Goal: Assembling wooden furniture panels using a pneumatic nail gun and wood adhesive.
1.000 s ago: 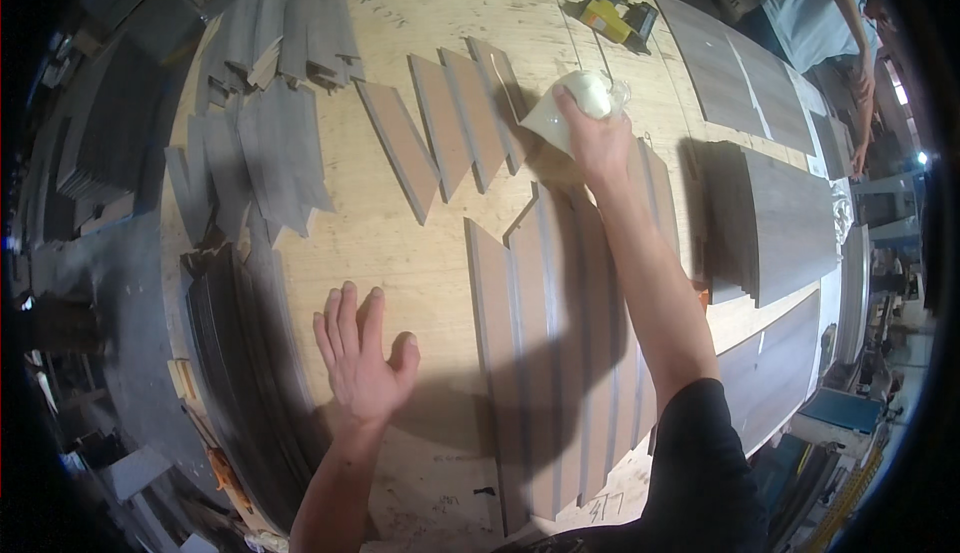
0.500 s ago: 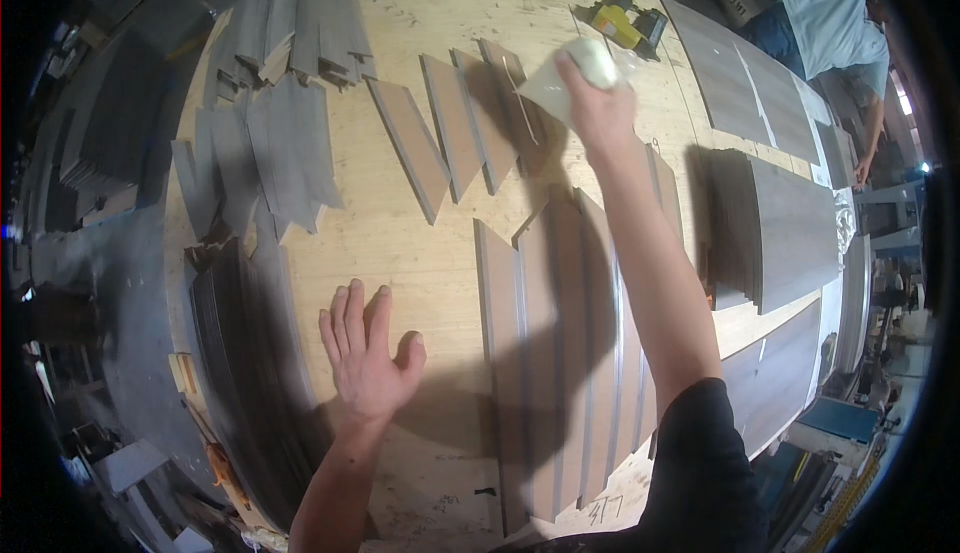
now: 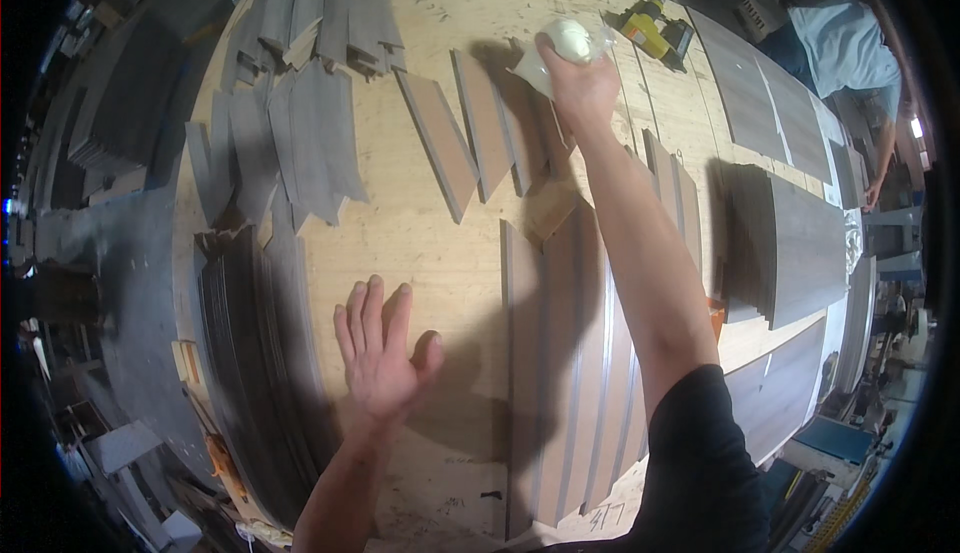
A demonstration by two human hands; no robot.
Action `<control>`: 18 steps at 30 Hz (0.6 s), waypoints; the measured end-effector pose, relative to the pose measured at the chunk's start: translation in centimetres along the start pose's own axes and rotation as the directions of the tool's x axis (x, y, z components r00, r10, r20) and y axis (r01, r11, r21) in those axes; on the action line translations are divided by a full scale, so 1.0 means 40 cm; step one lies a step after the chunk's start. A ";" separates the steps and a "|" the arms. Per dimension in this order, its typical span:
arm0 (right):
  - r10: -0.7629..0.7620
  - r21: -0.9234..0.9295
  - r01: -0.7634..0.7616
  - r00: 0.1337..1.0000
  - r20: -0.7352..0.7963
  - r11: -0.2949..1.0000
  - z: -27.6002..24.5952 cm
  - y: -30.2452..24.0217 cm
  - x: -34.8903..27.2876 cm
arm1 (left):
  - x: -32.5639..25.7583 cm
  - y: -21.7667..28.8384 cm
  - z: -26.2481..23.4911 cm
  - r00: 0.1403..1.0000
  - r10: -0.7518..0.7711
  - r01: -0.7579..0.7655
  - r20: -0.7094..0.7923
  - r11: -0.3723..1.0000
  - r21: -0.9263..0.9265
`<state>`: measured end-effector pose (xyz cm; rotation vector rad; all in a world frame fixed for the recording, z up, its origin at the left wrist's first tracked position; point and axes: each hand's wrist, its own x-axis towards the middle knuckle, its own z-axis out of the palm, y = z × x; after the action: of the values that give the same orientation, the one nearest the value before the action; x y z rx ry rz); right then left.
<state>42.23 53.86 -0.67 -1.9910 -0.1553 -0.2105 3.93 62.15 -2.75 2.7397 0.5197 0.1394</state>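
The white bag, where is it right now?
In the head view, the white bag is in the right hand, near the top, right of centre, left of the yellow tool on the wooden table.

Black short sleeve on right arm; left hand, right hand bare.

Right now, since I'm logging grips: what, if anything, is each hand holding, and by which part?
The right hand grips a whitish bag by its near side; the left hand holds nothing.
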 end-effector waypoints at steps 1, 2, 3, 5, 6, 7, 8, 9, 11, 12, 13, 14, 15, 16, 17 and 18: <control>0.018 -0.030 -0.018 1.000 0.003 0.999 -0.014 -0.006 -0.008 | 0.003 0.005 -0.004 1.000 -0.009 0.009 0.005 1.000 -0.005; 0.018 -0.031 -0.017 1.000 0.001 0.999 -0.029 -0.012 -0.017 | 0.006 0.008 -0.006 1.000 -0.017 0.017 0.010 1.000 -0.010; 0.035 -0.086 -0.033 0.999 0.020 0.996 -0.047 -0.018 -0.029 | 0.006 0.009 -0.006 1.000 -0.014 0.014 0.011 1.000 -0.015; 0.053 -0.145 -0.047 0.998 0.034 0.988 -0.074 -0.014 -0.051 | 0.005 0.007 -0.001 1.000 0.005 -0.006 -0.022 1.000 -0.001; 0.033 -0.089 -0.029 0.999 0.042 0.996 -0.082 -0.007 -0.065 | 0.005 0.005 0.003 1.000 0.009 -0.009 -0.021 1.000 -0.004; 0.013 -0.032 -0.012 0.999 0.049 0.999 -0.092 -0.002 -0.077 | 0.004 0.002 0.009 0.999 0.010 -0.010 -0.045 1.000 0.018; 0.013 -0.034 -0.012 0.999 0.046 0.999 -0.106 0.001 -0.090 | 0.004 0.001 0.012 0.997 0.012 -0.010 -0.070 0.999 0.040; 0.029 -0.061 -0.025 0.997 0.065 0.998 -0.120 -0.006 -0.108 | 0.002 0.001 0.013 0.998 0.014 -0.011 -0.069 0.999 0.039; 0.045 -0.088 -0.038 0.996 0.083 0.995 -0.140 -0.011 -0.139 | 0.000 0.000 0.012 0.998 0.007 -0.004 -0.065 0.999 0.036; 0.070 -0.070 -0.064 0.993 0.093 0.995 -0.148 -0.010 -0.152 | -0.002 0.000 0.009 0.998 0.007 -0.005 -0.064 0.999 0.036; 0.095 -0.053 -0.090 0.990 0.105 0.995 -0.154 -0.010 -0.165 | -0.003 0.000 0.006 0.999 0.004 -0.003 -0.045 1.000 0.019; 0.095 -0.053 -0.090 0.990 0.105 0.995 -0.159 -0.015 -0.182 | -0.005 0.000 0.002 1.000 0.001 -0.001 -0.025 1.000 0.002; 0.092 -0.044 -0.087 0.990 0.110 0.995 -0.166 -0.022 -0.198 | -0.005 0.002 -0.001 1.000 0.002 -0.002 -0.024 1.000 0.000; 0.089 -0.035 -0.085 0.989 0.114 0.996 -0.172 -0.027 -0.208 | -0.005 0.004 -0.005 1.000 0.000 0.000 -0.026 1.000 0.005; 0.089 -0.037 -0.086 0.990 0.112 0.996 -0.178 -0.029 -0.213 | -0.006 0.005 -0.007 1.000 -0.002 0.002 -0.028 1.000 0.010; 0.080 -0.120 -0.064 0.989 0.129 0.991 -0.187 -0.030 -0.213 | -0.005 0.007 -0.005 1.000 0.003 -0.003 -0.028 1.000 0.007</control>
<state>33.08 47.44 1.58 -2.1230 -0.1592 -0.0406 3.81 61.92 -2.46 2.7495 0.5251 0.1769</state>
